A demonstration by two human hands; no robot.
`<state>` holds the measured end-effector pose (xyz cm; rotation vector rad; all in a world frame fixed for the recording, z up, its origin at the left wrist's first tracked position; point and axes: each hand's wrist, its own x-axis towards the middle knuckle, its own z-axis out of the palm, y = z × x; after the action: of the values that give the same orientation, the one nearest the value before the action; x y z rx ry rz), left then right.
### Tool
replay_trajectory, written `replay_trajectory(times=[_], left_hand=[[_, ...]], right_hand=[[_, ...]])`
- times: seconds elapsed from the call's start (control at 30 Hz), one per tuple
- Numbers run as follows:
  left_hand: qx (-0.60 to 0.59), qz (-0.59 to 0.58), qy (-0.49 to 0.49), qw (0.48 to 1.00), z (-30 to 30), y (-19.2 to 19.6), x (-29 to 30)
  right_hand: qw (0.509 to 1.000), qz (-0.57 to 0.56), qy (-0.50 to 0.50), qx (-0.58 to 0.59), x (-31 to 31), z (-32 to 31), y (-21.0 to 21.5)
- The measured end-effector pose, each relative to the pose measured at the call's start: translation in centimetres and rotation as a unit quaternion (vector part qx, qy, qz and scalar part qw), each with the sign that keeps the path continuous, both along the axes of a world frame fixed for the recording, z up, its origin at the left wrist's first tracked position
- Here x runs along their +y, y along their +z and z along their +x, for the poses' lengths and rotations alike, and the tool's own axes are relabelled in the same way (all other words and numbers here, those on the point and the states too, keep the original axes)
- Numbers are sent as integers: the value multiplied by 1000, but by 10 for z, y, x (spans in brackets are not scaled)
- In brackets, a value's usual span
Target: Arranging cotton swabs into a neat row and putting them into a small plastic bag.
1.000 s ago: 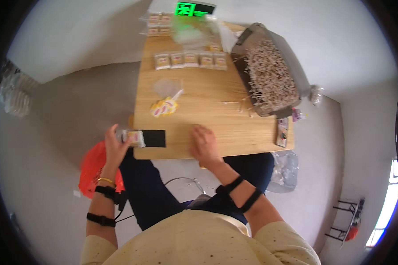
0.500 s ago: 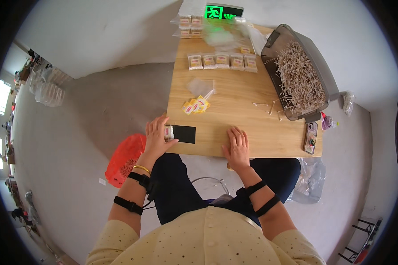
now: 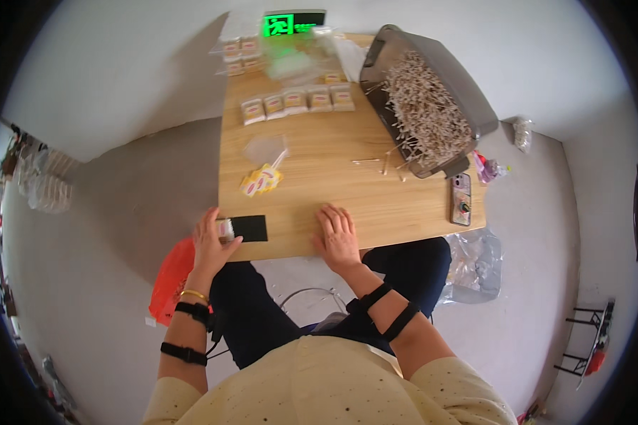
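My left hand [image 3: 211, 241] is at the near left corner of the wooden table [image 3: 333, 191], its fingers closed around a small filled clear packet [image 3: 225, 228] that rests beside a black rectangular device [image 3: 250, 228]. My right hand [image 3: 337, 236] lies flat and empty on the table's near edge, fingers spread. A little pile of yellow and pink labels [image 3: 261, 180] and an empty clear bag [image 3: 265, 148] lie farther in on the left side.
A grey tub [image 3: 468, 99] full of cotton swabs stands at the far right, with loose swabs [image 3: 384, 165] beside it. A phone [image 3: 461, 199] lies near the right edge. Rows of filled packets [image 3: 296, 101] sit at the back. An orange bag [image 3: 171, 280] is on the floor.
My left hand stays on the packet by the black device and my right hand stays flat. The view has shifted as my head moved.
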<state>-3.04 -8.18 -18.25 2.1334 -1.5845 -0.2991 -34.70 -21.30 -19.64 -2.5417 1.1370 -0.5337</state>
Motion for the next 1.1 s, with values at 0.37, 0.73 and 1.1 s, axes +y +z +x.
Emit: replay_trajectory(times=[0.37,0.73,1.1], left_hand=[[23,-33,-104,994,-77,32,-59],[-32,2,-251,967,-174,3,-118],[-111,20,-289,951,-179,-23,-116]], right_hand=[[977,-74,-197,35,-149,-37,12],[991,48,-112,-56,-94,-10,-1],[948,-3,-305,90,-155,-55,15]])
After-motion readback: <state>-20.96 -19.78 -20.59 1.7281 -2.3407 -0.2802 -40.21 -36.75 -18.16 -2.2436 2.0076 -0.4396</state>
